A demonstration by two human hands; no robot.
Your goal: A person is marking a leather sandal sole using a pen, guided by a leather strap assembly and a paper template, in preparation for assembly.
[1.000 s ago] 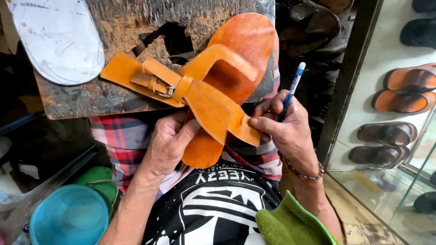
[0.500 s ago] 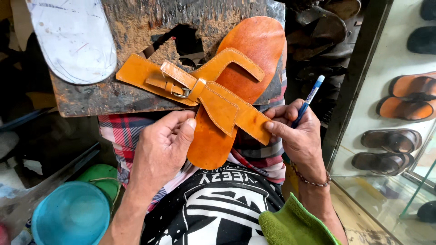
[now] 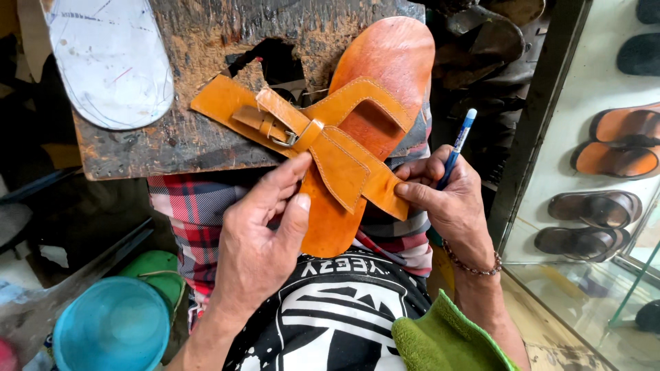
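Observation:
An orange leather sandal sole (image 3: 385, 75) rests across my lap and a worn wooden board (image 3: 199, 137). Tan leather straps with a metal buckle (image 3: 289, 134) lie crossed over it. My left hand (image 3: 265, 233) holds the sole's near end, thumb and fingers pinching its edge below the straps. My right hand (image 3: 447, 203) presses the end of one strap (image 3: 381, 189) with the thumb against the sole's right edge, while a blue pen (image 3: 455, 148) stands upright between its fingers.
A white sole-shaped template (image 3: 110, 58) lies on the board's far left. A blue plastic bowl (image 3: 110, 326) and a green one (image 3: 155, 271) sit at lower left. Finished sandals (image 3: 619, 144) stand in a glass case at right. A green cloth (image 3: 447, 340) lies on my thigh.
The sandal and both hands sit a little further right and lower in view. My left hand has shifted its grip on the sole's near end; the right hand keeps the pen and strap.

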